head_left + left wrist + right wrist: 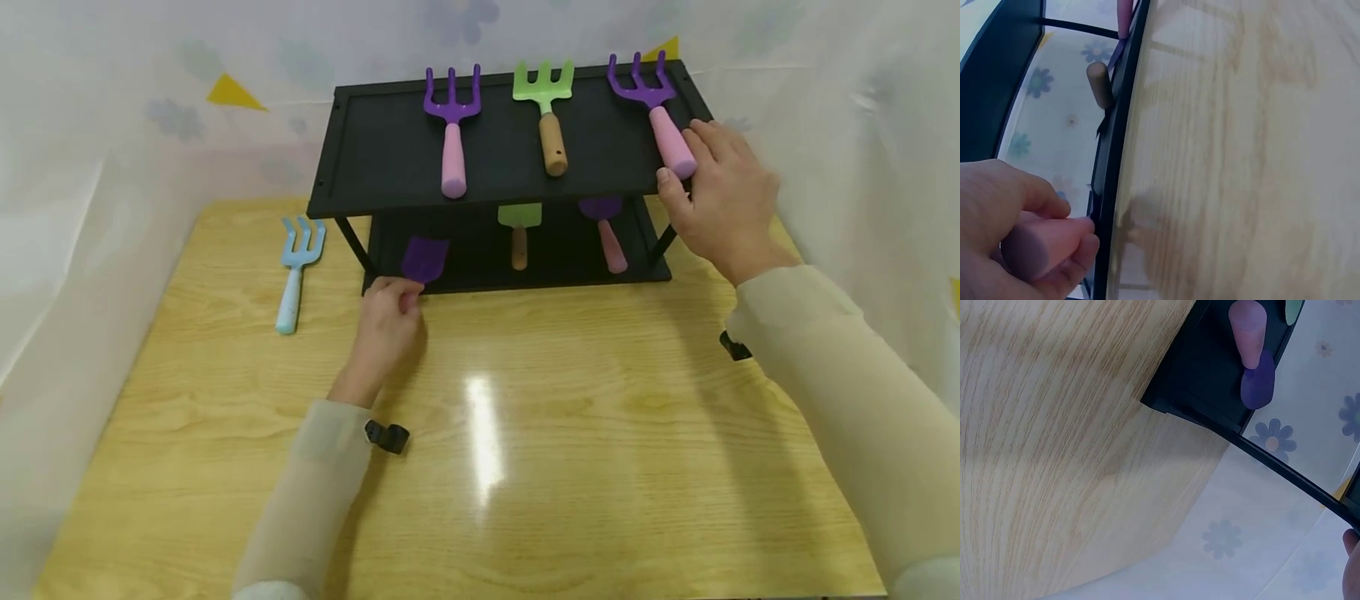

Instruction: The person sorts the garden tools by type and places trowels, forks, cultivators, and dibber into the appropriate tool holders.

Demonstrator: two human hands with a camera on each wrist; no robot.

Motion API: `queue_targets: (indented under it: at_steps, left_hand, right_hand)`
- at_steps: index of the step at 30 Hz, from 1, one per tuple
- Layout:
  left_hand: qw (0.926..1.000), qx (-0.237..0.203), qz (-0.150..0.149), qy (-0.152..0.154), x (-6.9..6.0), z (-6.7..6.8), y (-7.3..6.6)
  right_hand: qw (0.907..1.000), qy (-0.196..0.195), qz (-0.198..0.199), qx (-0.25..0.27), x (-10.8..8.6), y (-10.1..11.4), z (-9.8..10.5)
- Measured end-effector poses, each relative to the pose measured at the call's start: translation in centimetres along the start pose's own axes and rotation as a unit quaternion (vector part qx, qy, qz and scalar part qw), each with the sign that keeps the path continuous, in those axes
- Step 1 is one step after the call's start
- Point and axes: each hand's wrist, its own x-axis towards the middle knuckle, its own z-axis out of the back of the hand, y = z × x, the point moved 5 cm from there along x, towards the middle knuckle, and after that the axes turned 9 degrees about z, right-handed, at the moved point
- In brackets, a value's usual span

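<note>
My left hand (pixel 386 321) pinches the pink handle (pixel 1041 247) of a hand trowel with a purple blade (pixel 425 259), at the front left of a black rack's (pixel 375 158) lower shelf. The blade lies over that shelf. At the rack's upper right corner, my right hand (pixel 727 200) has thumb and fingers on either side of the pink handle end of a purple hand fork (pixel 670 137). Only a fingertip of that hand shows in the right wrist view, by the top of a rack post.
On the upper shelf lie another purple fork (pixel 453 154) and a green fork (pixel 552 142). Below are a green-bladed tool (pixel 519 246) and a purple tool with pink handle (pixel 612 248). A light blue fork (pixel 291 296) lies on the wooden table (pixel 570 433).
</note>
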Motion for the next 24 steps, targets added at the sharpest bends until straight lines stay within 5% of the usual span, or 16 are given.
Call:
queue_targets:
  at_steps: [5,13,24]
  left_hand:
    - [0.999,-0.029,0.03,0.015,-0.7,0.0,0.7]
    - [0.9968,-0.062,0.006,0.049,-2.4,1.0,1.4]
    - [0.9957,-0.022,-0.052,0.074,-5.0,2.3,2.4]
  right_hand:
    - [0.9999,-0.009,0.008,-0.001,0.0,0.4,-0.2]
    - [1.0,-0.007,0.006,-0.004,-0.1,0.2,0.0]
    - [1.0,-0.001,0.005,-0.004,-0.1,0.2,0.2]
